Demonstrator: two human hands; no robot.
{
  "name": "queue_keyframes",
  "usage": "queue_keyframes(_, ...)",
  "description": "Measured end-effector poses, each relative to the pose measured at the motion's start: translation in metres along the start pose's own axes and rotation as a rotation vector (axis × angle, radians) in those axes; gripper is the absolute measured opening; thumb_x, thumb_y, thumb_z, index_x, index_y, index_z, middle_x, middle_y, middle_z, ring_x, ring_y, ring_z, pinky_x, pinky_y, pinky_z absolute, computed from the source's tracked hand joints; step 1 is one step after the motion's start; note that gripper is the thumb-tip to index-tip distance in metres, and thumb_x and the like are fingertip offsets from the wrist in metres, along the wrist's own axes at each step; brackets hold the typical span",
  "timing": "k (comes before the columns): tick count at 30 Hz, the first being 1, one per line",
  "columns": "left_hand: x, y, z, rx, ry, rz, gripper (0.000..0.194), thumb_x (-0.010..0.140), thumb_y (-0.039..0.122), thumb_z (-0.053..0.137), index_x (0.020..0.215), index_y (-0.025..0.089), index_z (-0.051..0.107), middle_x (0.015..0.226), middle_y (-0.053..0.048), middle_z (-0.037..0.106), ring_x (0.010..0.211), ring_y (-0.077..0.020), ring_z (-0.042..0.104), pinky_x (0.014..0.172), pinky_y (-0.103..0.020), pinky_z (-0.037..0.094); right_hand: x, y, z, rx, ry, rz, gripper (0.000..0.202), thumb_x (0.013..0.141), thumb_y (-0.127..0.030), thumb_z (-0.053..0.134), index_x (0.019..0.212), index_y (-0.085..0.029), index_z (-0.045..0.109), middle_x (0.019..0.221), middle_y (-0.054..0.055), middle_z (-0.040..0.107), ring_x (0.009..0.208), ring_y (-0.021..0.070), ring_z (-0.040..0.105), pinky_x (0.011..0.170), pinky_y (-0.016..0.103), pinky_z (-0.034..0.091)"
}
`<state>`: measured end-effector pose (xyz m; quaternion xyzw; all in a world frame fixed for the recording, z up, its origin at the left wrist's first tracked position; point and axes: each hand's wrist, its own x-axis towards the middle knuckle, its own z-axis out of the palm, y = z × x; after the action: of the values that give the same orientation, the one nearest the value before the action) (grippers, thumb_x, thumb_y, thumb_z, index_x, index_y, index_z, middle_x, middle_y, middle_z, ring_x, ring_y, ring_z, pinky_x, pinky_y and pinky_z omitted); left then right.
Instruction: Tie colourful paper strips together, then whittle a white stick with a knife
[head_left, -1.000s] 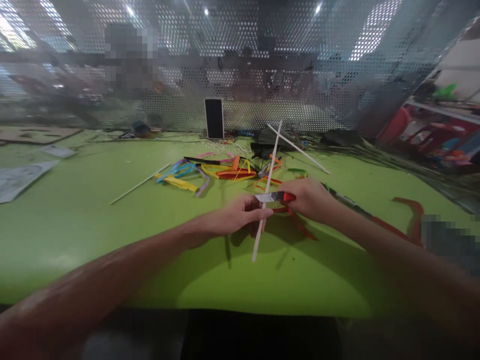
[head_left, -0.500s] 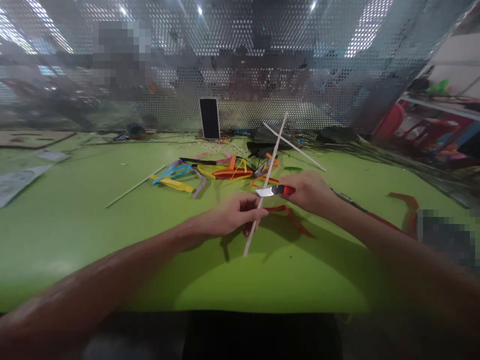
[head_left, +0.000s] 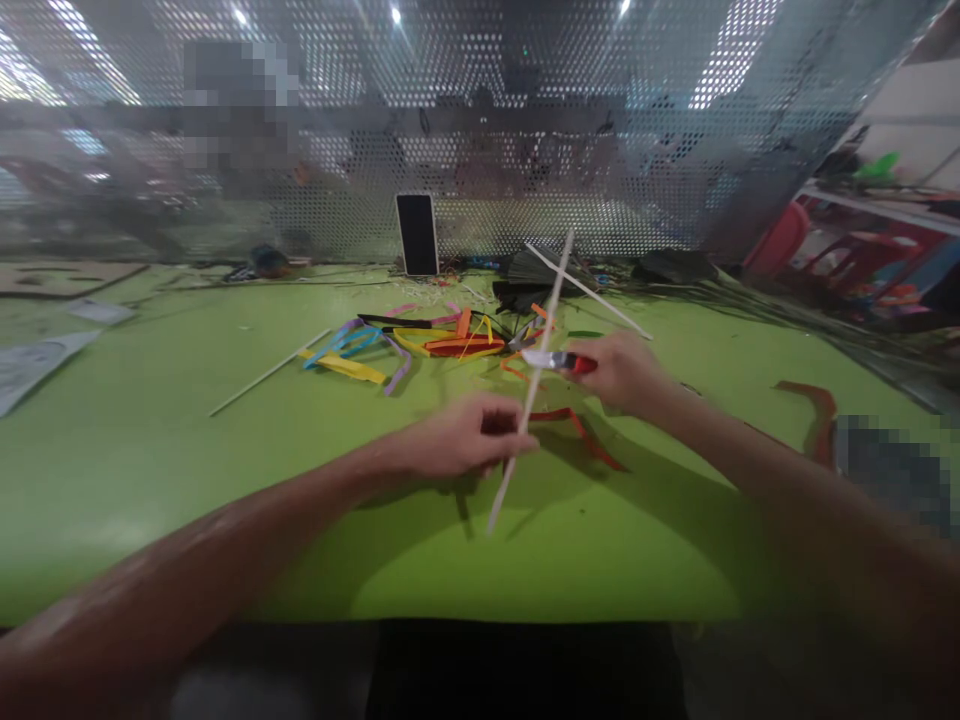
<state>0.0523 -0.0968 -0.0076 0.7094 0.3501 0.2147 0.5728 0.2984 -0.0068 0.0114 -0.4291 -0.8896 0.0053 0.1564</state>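
My left hand [head_left: 480, 435] is closed on a thin pale stick [head_left: 553, 300], thumb and fingers pinching it below the middle. The stick slants up and away over the green table [head_left: 285, 540]. In my right hand [head_left: 619, 370] is a knife [head_left: 559, 361] with a red handle and a short wide blade. The blade lies across the stick above my left hand; whether it touches is blurred. Beneath my hands an orange-red strip [head_left: 581, 430] rests on the table. Farther back lies a loose pile of coloured strips [head_left: 461, 345].
A phone [head_left: 417, 235] stands upright at the back against a perforated metal screen [head_left: 480, 150]. Other pale sticks [head_left: 270, 373] lie left and behind. Dark folded material [head_left: 532, 280] and long stems [head_left: 810, 320] line the back right. Paper sheets [head_left: 49, 365] sit at the left edge.
My right hand and the knife have moved up and away along the stick. My left hand and the stick's near end have shifted slightly toward me.
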Motion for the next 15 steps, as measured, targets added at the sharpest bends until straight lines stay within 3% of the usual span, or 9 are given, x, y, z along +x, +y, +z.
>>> queue_keyframes(2,-0.004,0.003,0.006,-0.007,-0.064,-0.063,0.032,0.091,0.044,0.066,0.077,0.016,0.057,0.061,0.003,0.058,0.047,-0.0065,0.051,0.044,-0.018,0.04,0.002,0.014,-0.006,0.0,0.049,0.056,0.019,0.09,-0.028,0.058,0.076,-0.019,0.068,0.059,0.003,0.058,0.053,0.0151,0.044,0.057,0.031,0.026)
queue_keyframes(6,-0.003,0.002,0.008,-0.079,-0.043,-0.047,0.029,0.093,0.041,0.063,0.08,0.015,0.057,0.069,0.0,0.063,0.051,-0.0067,0.054,0.047,-0.019,0.045,0.004,0.03,-0.015,-0.063,0.214,0.092,0.029,0.092,-0.044,0.058,0.075,-0.023,0.067,0.059,0.005,0.055,0.054,0.0187,0.043,0.059,0.034,0.028)
queue_keyframes(11,0.003,-0.004,0.005,-0.222,-0.002,0.015,0.025,0.088,0.032,0.07,0.102,0.018,0.054,0.077,0.0,0.067,0.057,-0.0083,0.059,0.052,-0.02,0.05,0.001,0.003,-0.012,0.036,0.065,0.072,0.026,0.087,-0.036,0.061,0.067,-0.021,0.059,0.056,0.001,0.052,0.054,0.016,0.042,0.056,0.032,0.028)
queue_keyframes(13,0.003,-0.004,0.006,-0.284,0.004,0.017,0.035,0.086,0.028,0.073,0.111,0.02,0.049,0.076,0.002,0.066,0.056,-0.0086,0.06,0.051,-0.02,0.05,-0.002,-0.01,-0.011,0.041,0.032,0.063,0.021,0.085,-0.033,0.062,0.068,-0.021,0.062,0.057,0.001,0.054,0.054,0.015,0.043,0.056,0.03,0.028)
queue_keyframes(15,0.004,-0.004,0.007,-0.294,0.011,0.016,0.033,0.086,0.027,0.072,0.109,0.02,0.049,0.075,0.003,0.066,0.054,-0.0081,0.06,0.05,-0.019,0.049,-0.004,-0.019,-0.011,0.011,0.002,0.06,0.019,0.085,-0.033,0.061,0.071,-0.02,0.065,0.058,0.001,0.056,0.055,0.0144,0.043,0.057,0.03,0.027)
